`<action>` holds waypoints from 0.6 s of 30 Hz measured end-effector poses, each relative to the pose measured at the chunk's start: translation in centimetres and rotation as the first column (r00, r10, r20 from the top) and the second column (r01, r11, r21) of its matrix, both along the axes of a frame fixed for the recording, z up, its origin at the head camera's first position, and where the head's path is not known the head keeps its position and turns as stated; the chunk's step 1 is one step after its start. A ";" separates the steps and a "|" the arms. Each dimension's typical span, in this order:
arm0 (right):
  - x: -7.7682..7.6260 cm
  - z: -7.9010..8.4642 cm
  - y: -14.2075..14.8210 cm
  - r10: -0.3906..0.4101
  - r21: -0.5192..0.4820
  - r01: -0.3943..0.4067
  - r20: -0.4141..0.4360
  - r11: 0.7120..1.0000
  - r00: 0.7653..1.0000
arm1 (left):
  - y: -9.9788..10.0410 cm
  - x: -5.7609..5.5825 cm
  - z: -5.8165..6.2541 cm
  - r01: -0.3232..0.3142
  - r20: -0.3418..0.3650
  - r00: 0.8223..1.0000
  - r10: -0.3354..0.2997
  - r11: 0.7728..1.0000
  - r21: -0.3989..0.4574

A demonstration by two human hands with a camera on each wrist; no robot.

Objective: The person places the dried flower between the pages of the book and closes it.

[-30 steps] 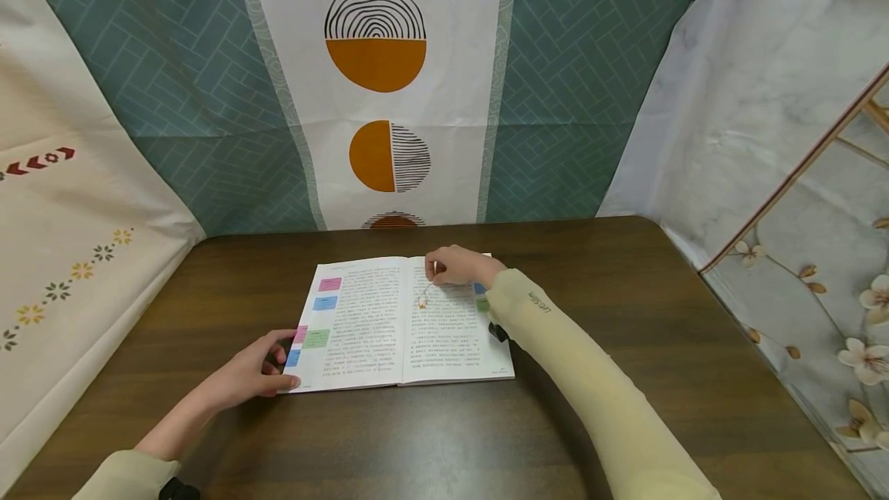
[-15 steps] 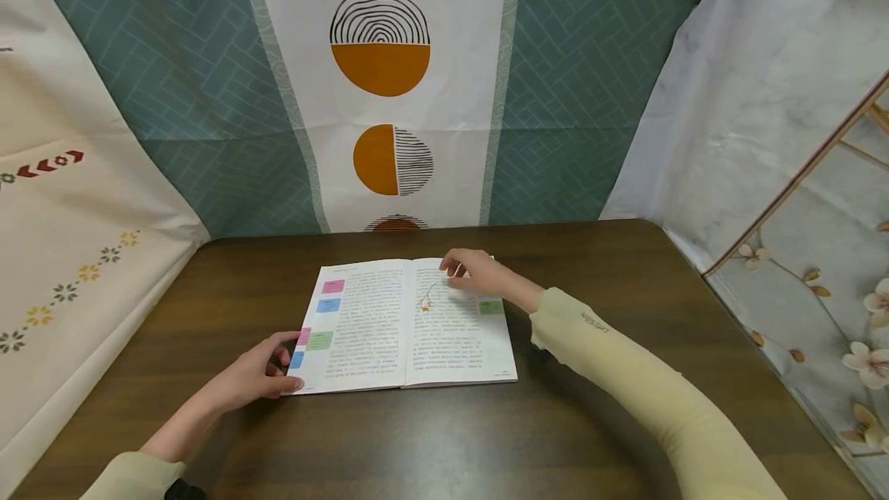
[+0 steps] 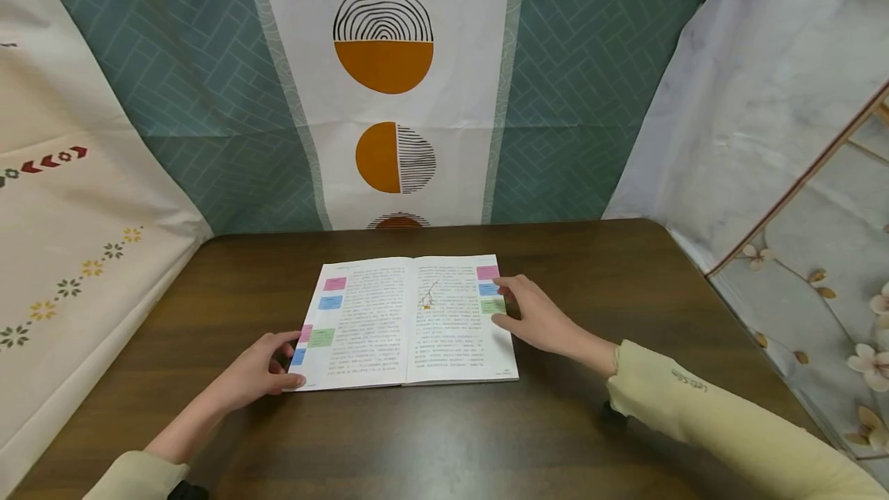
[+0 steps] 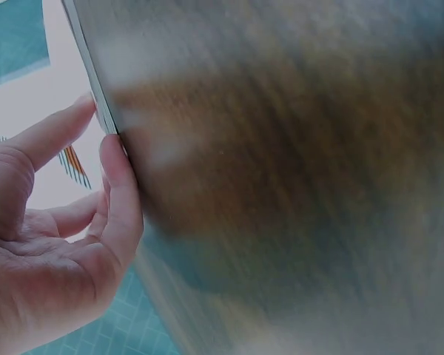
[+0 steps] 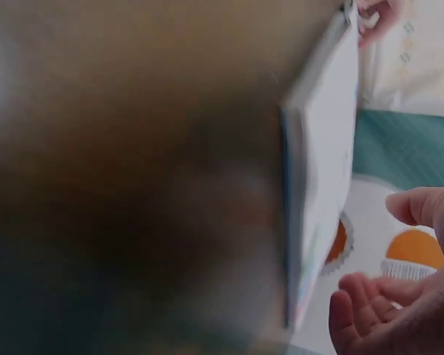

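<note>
An open book (image 3: 378,346) lies on the table, text and pink, blue and green patches on its pages. On the right page rests a thin strand (image 3: 429,295) with a small orange end; its kind is too small to tell. My left hand (image 3: 253,373) holds the book's near left edge, thumb at the page corner, other fingers bent at the side. In the left wrist view, the left hand's fingertips (image 4: 112,151) meet the book's edge. My right hand (image 3: 542,319), empty, has parted fingers near the book's right edge. The right wrist view shows a gap between the hand and book.
A dark brown wooden table (image 3: 444,438) extends around the book. Behind it hangs a green and white curtain (image 3: 576,83). Pale cloth (image 3: 83,199) drapes on the left, and a flower-patterned white cloth (image 3: 819,253) on the right.
My right hand has let go of the strand, lifted off it and moved right and nearer to the book's right edge. The strand lies in place. My left hand stays on the book.
</note>
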State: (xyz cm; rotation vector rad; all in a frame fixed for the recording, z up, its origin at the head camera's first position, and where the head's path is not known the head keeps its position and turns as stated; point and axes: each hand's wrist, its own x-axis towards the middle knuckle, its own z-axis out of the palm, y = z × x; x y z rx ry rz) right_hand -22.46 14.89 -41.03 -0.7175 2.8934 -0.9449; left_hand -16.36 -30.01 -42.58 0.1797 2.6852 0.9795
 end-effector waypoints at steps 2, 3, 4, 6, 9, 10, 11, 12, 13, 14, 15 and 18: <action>1.0 -0.3 0.7 -0.017 0.029 0.015 0.046 0.999 0.999 | 0.2 0.0 0.1 -0.005 -0.010 1.000 0.005 0.999 -0.040; 1.4 -0.5 1.1 -0.021 0.045 0.018 0.074 0.999 0.997 | 0.2 -0.1 0.1 0.000 -0.021 1.000 -0.001 0.998 -0.065; 1.8 -0.7 1.4 -0.025 0.064 0.019 0.098 0.998 0.995 | 0.3 -0.1 0.2 0.002 -0.031 1.000 -0.005 0.996 -0.091; 2.4 -1.1 2.0 -0.027 0.099 0.013 0.136 0.995 0.990 | 0.5 -0.2 0.4 0.002 -0.047 0.999 -0.009 0.991 -0.134; 3.0 -1.8 2.8 -0.009 0.145 -0.014 0.159 0.989 0.987 | 0.6 -0.3 0.5 0.005 -0.063 0.998 -0.016 0.987 -0.161; 3.2 -2.0 2.9 0.000 0.149 -0.025 0.163 0.988 0.987 | 0.6 -0.3 0.5 0.001 -0.065 0.998 -0.012 0.987 -0.159; 3.3 -2.1 3.1 0.011 0.146 -0.036 0.167 0.989 0.986 | 0.6 -0.3 0.4 -0.001 -0.068 0.998 -0.009 0.988 -0.153; 3.4 -2.3 3.2 0.023 0.140 -0.047 0.169 0.989 0.985 | 0.7 -0.3 0.4 -0.005 -0.071 0.997 -0.006 0.989 -0.147; 3.4 -2.3 3.2 0.036 0.134 -0.059 0.172 0.989 0.984 | 0.7 -0.3 0.4 -0.007 -0.073 0.997 -0.004 0.990 -0.139; 3.4 -2.4 3.3 0.048 0.125 -0.071 0.174 0.990 0.984 | 0.7 -0.3 0.3 -0.013 -0.074 0.997 0.003 0.992 -0.128; 3.4 -2.5 3.3 0.060 0.116 -0.081 0.177 0.990 0.982 | 0.7 -0.3 0.3 -0.019 -0.073 0.997 0.011 0.993 -0.113; 3.2 -2.6 3.4 0.093 0.085 -0.110 0.182 0.990 0.979 | 0.7 -0.4 0.1 -0.049 -0.057 0.997 0.046 0.997 -0.055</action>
